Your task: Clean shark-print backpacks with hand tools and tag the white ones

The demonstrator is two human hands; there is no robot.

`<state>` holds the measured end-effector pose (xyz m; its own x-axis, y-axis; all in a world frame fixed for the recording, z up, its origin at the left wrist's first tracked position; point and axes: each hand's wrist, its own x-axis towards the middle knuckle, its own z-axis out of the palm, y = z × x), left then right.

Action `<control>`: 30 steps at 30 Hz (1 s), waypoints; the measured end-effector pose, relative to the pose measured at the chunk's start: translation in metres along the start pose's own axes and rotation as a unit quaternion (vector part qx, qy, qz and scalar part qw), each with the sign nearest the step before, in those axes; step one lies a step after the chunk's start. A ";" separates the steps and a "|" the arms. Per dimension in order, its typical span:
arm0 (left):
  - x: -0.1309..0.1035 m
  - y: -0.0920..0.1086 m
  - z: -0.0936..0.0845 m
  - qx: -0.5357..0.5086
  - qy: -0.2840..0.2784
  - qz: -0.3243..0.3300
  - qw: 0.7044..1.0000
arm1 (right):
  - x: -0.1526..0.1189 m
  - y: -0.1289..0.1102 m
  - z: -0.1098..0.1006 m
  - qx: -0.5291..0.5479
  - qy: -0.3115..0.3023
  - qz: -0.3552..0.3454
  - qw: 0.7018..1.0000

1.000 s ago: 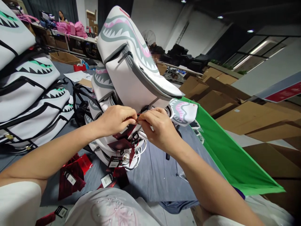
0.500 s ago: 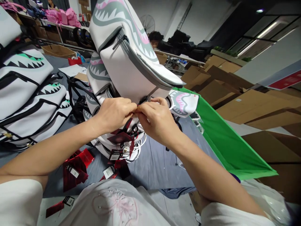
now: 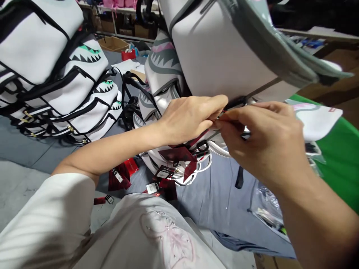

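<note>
Workshop: white backpacks (image 3: 68,84) stacked on worktable (image 3: 207,201), loose hang tags (image 3: 123,181), cardboard box (image 3: 112,43).

The white backpack (image 3: 224,56) leans at a tilt, its top cropped from view, with a smooth front, a broad grey zip band sloping down its right side and a thin grey strip near its lower corner. Just beneath the backpack, fingers (image 3: 234,114) pinch a slim, mostly hidden red strand (image 3: 224,111).
</note>
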<state>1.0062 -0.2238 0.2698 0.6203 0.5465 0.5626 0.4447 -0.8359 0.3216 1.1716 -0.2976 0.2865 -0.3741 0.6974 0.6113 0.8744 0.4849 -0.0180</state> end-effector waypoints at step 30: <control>-0.007 0.004 0.001 -0.061 0.016 0.000 0.998 | -0.007 -0.001 0.001 0.164 0.080 0.098 0.978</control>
<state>1.0046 -0.2315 0.2661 0.5985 0.5463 0.5860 0.3612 -0.8369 0.4113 1.1734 -0.3023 0.2820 -0.1344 0.7152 0.6858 0.7684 0.5122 -0.3836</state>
